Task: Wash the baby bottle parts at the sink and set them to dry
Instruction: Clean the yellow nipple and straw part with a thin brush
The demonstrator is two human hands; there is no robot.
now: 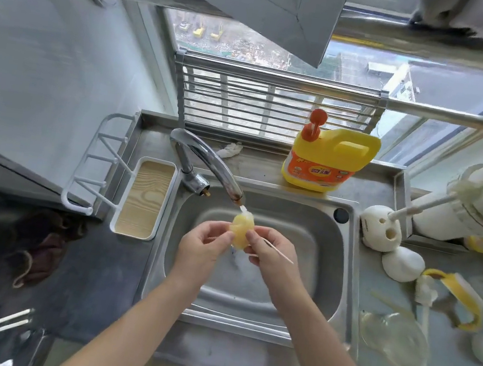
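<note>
Both hands [205,241] [271,249] pinch the yellowish nipple [242,230].

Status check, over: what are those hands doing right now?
Left hand and right hand pinch yellowish bottle part under faucet. Right also holds thin stick. Nothing blocking.
</note>
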